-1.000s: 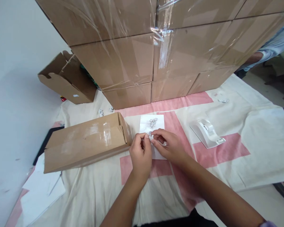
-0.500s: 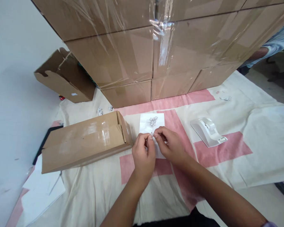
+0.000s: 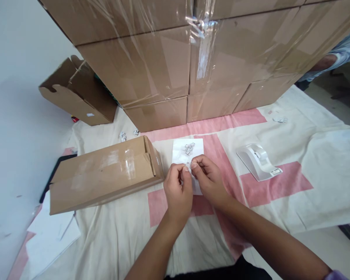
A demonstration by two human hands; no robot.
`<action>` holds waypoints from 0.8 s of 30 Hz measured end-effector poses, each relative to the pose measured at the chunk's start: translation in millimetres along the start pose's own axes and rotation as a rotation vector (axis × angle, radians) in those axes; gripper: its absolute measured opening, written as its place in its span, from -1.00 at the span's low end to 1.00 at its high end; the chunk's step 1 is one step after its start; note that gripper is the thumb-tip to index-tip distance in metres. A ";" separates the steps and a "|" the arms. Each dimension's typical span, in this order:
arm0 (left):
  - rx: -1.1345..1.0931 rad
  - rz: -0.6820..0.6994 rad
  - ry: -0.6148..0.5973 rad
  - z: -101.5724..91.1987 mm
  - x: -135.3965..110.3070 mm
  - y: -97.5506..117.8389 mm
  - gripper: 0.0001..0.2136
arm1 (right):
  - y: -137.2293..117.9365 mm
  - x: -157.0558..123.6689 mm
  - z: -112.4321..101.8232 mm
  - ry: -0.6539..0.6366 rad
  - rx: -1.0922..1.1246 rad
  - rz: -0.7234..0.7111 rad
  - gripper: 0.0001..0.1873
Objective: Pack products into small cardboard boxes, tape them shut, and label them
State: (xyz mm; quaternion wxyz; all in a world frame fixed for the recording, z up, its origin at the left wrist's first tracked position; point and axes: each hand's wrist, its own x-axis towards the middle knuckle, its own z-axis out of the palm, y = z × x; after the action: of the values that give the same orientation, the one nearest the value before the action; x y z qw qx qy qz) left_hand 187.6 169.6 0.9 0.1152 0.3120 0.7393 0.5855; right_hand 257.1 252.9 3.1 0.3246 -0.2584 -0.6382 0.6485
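Observation:
My left hand (image 3: 178, 186) and my right hand (image 3: 209, 179) meet over a sheet of white paper (image 3: 179, 156). Thumb and forefinger are pinched on both hands, their tips close together. Whatever lies between them is too small to make out. Just beyond my fingertips, a small heap of thin metal wire pieces (image 3: 189, 148), which look like paper clips, rests on the paper. The near part of the sheet is hidden beneath my hands.
A long taped cardboard box (image 3: 102, 171) lies left of my hands. A white tape dispenser (image 3: 258, 161) stands to the right. Wrapped cartons (image 3: 157, 70) form a wall behind. An open box (image 3: 78, 93) and loose papers (image 3: 52, 237) are at left. Someone's sleeve (image 3: 345, 50) shows far right.
My fingertips have moved slightly apart, the right hand shifting a little to the right. The heap of wire pieces stays on the paper.

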 end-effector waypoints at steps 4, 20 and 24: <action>-0.062 -0.043 0.010 2.4 -2.3 -1.2 -0.80 | -0.3 0.6 -0.3 0.010 -0.003 0.001 -0.77; -0.204 -0.155 0.080 9.7 -12.5 -4.8 -0.75 | -2.1 -0.5 2.8 0.031 0.070 0.031 -0.73; -0.215 -0.149 0.099 11.8 -15.3 -5.4 -0.76 | -0.8 -2.5 3.9 0.032 0.113 0.066 -0.72</action>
State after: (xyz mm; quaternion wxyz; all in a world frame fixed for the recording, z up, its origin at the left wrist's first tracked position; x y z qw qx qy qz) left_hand 204.1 169.2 -10.6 0.1544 0.2127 0.6984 0.6657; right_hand 255.9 248.5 3.9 0.3273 -0.2708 -0.5862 0.6898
